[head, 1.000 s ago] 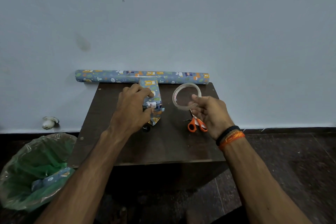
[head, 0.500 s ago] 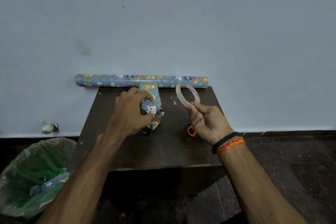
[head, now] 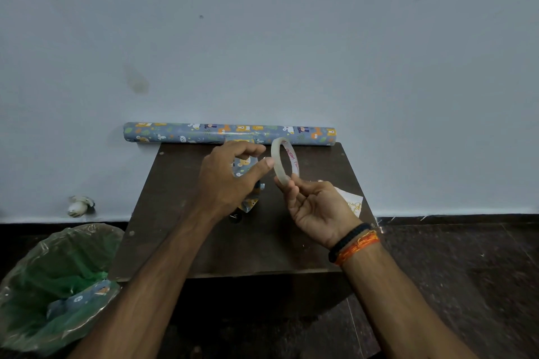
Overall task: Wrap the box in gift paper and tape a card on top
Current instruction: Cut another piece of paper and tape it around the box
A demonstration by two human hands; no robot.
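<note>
Over the dark table, right hand pinches the translucent tape ring; left hand curls, touching it.

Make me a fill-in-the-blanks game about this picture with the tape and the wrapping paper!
1. The right hand holds a ring of clear ____.
2. The long roll of gift paper lies at the back of the table, against the ____.
3. The bin on the floor has a ____ bag inside.
4. The left hand reaches toward the tape roll with thumb and ____.

Missing words: tape; wall; green; fingers
</note>
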